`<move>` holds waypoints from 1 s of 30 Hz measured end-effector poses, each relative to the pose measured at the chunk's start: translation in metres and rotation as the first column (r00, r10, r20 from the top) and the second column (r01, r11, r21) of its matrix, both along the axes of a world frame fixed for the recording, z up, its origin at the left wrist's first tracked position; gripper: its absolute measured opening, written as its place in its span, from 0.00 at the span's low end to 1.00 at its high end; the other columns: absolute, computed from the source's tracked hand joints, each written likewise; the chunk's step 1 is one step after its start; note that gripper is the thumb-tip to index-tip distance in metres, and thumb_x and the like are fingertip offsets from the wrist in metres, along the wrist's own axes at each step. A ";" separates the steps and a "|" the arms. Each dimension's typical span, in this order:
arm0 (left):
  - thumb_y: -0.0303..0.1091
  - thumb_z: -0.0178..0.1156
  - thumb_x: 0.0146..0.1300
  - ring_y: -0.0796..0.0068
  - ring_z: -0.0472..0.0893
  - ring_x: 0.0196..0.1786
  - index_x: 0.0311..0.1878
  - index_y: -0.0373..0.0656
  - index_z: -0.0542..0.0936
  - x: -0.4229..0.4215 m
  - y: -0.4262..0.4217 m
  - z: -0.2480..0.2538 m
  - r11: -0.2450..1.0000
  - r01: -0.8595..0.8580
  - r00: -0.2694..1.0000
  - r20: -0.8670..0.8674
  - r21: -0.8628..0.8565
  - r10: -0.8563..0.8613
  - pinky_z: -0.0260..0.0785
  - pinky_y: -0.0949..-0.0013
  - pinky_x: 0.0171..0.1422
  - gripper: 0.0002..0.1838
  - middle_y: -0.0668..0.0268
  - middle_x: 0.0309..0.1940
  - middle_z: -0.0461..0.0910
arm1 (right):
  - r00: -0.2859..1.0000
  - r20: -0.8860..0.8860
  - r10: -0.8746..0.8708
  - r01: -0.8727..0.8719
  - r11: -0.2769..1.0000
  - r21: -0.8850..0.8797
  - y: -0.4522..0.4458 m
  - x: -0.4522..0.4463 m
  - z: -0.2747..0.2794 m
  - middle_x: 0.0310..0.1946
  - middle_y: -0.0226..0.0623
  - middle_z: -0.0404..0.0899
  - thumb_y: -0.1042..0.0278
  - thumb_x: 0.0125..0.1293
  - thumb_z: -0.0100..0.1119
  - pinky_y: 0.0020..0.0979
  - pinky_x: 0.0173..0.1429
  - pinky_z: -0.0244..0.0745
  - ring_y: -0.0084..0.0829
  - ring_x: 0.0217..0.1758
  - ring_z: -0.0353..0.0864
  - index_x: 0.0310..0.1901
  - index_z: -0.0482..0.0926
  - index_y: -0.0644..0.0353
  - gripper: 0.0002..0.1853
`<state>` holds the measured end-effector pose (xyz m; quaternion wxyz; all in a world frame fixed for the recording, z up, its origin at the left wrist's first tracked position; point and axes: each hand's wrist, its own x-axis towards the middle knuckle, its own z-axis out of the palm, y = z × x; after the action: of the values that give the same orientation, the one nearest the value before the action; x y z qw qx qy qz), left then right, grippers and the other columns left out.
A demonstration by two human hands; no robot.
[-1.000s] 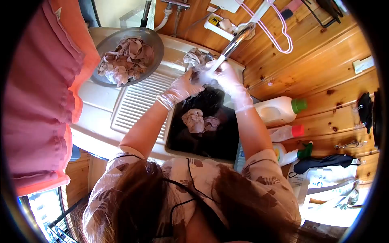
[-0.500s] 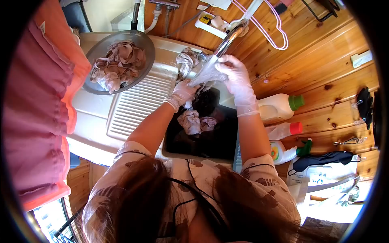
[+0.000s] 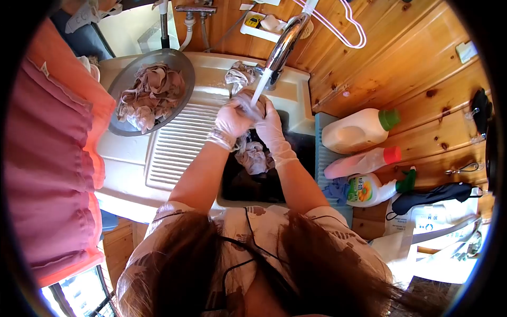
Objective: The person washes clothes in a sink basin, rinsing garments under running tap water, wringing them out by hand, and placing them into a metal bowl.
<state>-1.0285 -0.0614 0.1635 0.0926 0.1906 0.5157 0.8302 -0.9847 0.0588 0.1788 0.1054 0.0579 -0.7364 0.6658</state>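
Both hands wear thin whitish gloves and are close together over the dark sink basin [image 3: 245,187]. A stream of water from the chrome faucet [image 3: 288,39] falls onto a wet, light-coloured cloth [image 3: 249,104] between them. My left hand [image 3: 232,120] is closed on the cloth's left side. On the right, my right hand [image 3: 270,128] grips it too, its fingers partly hidden by cloth and water. Below them, a crumpled pale cloth [image 3: 254,158] lies in the basin. Another crumpled cloth [image 3: 240,75] rests on the sink ledge left of the faucet base.
On the ribbed drainboard [image 3: 179,148] stands a grey basin [image 3: 185,95] heaped with crumpled cloths [image 3: 153,92]. Right of the sink, a blue rack [image 3: 323,140] holds a green-capped bottle [image 3: 354,131], a red-capped bottle [image 3: 362,162] and a spray bottle [image 3: 369,189]. A pink curtain [image 3: 53,158] hangs left.
My right hand has come down and left from beside the faucet to meet my left hand. The cloth, stretched between them before, is now bunched under the stream. The view has shifted slightly.
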 end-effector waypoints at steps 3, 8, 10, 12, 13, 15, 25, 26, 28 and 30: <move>0.34 0.70 0.47 0.59 0.72 0.57 0.62 0.31 0.62 0.000 -0.042 0.020 0.911 0.254 0.866 0.343 0.325 -0.363 0.67 0.65 0.63 0.41 0.53 0.55 0.70 | 0.990 0.114 0.079 -0.046 0.963 -0.267 0.009 -0.013 -0.003 0.41 0.35 0.80 0.82 0.51 0.61 0.25 0.52 0.73 0.26 0.44 0.79 0.47 0.77 0.65 0.18; 0.34 0.71 0.46 0.65 0.72 0.56 0.63 0.35 0.60 0.018 -0.049 0.050 0.914 0.329 0.943 0.144 -0.237 -0.301 0.63 0.68 0.64 0.42 0.59 0.52 0.70 | 0.943 0.240 0.230 -0.190 0.966 -0.176 0.011 -0.023 0.038 0.38 0.42 0.79 0.86 0.49 0.48 0.26 0.49 0.74 0.28 0.40 0.79 0.51 0.75 0.68 0.24; 0.35 0.71 0.47 0.71 0.72 0.51 0.61 0.38 0.63 0.018 -0.032 0.045 0.907 0.360 0.926 0.206 -0.217 -0.317 0.66 0.70 0.58 0.39 0.64 0.47 0.70 | 0.925 0.261 0.275 -0.139 0.886 -0.442 -0.002 -0.027 0.048 0.33 0.47 0.79 0.86 0.46 0.45 0.28 0.42 0.75 0.32 0.34 0.79 0.50 0.73 0.73 0.24; 0.36 0.71 0.49 0.78 0.72 0.44 0.58 0.43 0.65 0.022 -0.010 0.042 0.948 0.313 0.940 0.164 -0.054 -0.300 0.69 0.72 0.47 0.35 0.70 0.41 0.70 | 0.908 0.075 0.411 -0.254 0.684 -0.684 0.005 -0.042 0.017 0.29 0.47 0.77 0.83 0.47 0.43 0.32 0.36 0.75 0.36 0.29 0.77 0.46 0.73 0.72 0.20; 0.36 0.71 0.50 0.82 0.71 0.39 0.57 0.45 0.66 0.031 -0.003 0.040 0.962 0.253 0.959 0.104 0.104 -0.264 0.69 0.73 0.40 0.32 0.74 0.37 0.70 | 0.844 -0.083 0.530 -0.367 0.457 -0.810 0.013 -0.051 -0.008 0.29 0.47 0.77 0.81 0.48 0.43 0.34 0.36 0.75 0.38 0.28 0.77 0.45 0.73 0.71 0.19; 0.33 0.67 0.53 0.83 0.71 0.30 0.47 0.48 0.72 0.041 -0.005 0.049 0.958 0.282 0.783 0.564 0.054 -0.263 0.65 0.74 0.31 0.19 0.76 0.27 0.70 | 0.899 0.071 0.433 -0.157 0.468 -0.870 0.011 -0.039 -0.004 0.29 0.46 0.77 0.77 0.51 0.44 0.35 0.38 0.75 0.39 0.30 0.77 0.46 0.72 0.71 0.19; 0.31 0.61 0.57 0.84 0.70 0.25 0.48 0.33 0.71 0.047 0.021 0.038 0.307 0.146 0.208 0.274 0.940 -0.939 0.64 0.85 0.26 0.19 0.70 0.25 0.70 | 0.884 -0.066 0.463 -0.156 0.157 -0.975 0.037 -0.009 -0.042 0.59 0.43 0.69 0.47 0.63 0.55 0.42 0.58 0.69 0.40 0.56 0.70 0.67 0.58 0.53 0.35; 0.32 0.60 0.57 0.84 0.70 0.28 0.55 0.31 0.67 0.064 0.027 0.057 0.246 0.018 0.212 0.237 0.969 -0.948 0.66 0.83 0.30 0.24 0.70 0.30 0.69 | 0.885 -0.084 0.458 -0.172 0.154 -0.973 0.029 -0.003 -0.033 0.58 0.42 0.69 0.47 0.62 0.56 0.42 0.57 0.69 0.39 0.54 0.70 0.66 0.59 0.53 0.34; 0.30 0.57 0.58 0.81 0.69 0.32 0.52 0.33 0.68 0.092 0.040 0.073 0.609 -0.165 0.483 0.602 0.776 -0.636 0.68 0.80 0.36 0.19 0.70 0.32 0.67 | 0.888 -0.112 0.446 -0.194 0.143 -0.970 0.010 0.025 0.017 0.55 0.40 0.70 0.48 0.61 0.57 0.41 0.54 0.70 0.38 0.51 0.70 0.64 0.62 0.53 0.33; 0.29 0.56 0.59 0.80 0.68 0.32 0.50 0.34 0.69 0.103 0.033 0.098 0.525 -0.157 0.366 0.543 0.836 -0.756 0.68 0.79 0.37 0.17 0.69 0.32 0.67 | 0.871 -0.129 0.475 -0.234 0.170 -0.957 0.013 0.031 0.021 0.50 0.36 0.70 0.49 0.59 0.59 0.39 0.52 0.70 0.36 0.46 0.70 0.58 0.66 0.53 0.29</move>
<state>-0.9252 -0.0279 0.2615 0.4272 -0.1482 -0.0912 0.8872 -0.9536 0.0718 0.2001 -0.1148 0.0862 -0.1559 0.9773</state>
